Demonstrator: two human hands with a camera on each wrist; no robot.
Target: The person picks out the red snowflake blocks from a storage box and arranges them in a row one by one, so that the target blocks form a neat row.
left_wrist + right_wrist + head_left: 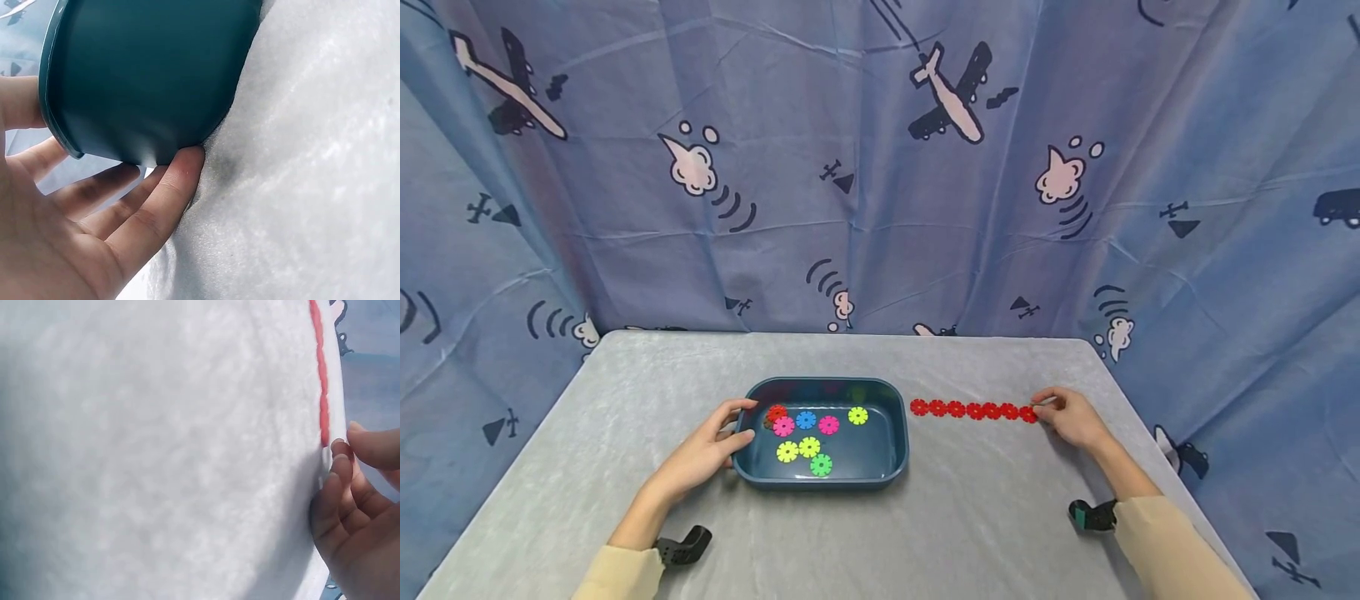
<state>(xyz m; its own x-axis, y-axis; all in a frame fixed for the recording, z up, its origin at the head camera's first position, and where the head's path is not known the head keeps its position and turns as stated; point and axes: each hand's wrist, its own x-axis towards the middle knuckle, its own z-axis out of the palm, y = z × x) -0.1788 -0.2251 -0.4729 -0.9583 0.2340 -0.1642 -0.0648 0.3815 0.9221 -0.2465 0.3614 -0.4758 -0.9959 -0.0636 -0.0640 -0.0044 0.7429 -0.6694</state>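
My left hand (703,450) grips the left end of a dark teal plastic tray (857,482), its thumb and fingers at the rim. In the left wrist view, fingers (156,212) lie along the tray's outer wall. Inside the tray lie several snowflake discs: blue (806,420), pink (829,425), yellow (787,452), green (822,465) and red. To its right, several red snowflake discs (957,409) form a straight row on the table. My right hand (1073,418) pinches the red disc (1028,414) at the row's right end, thumb and index finger at its edge.
A light grey cloth covers the table (850,550). Behind it and at both sides hangs a blue curtain (865,167) printed with aeroplanes. Each wrist wears a black camera mount (685,547), and beige sleeves cover the forearms.
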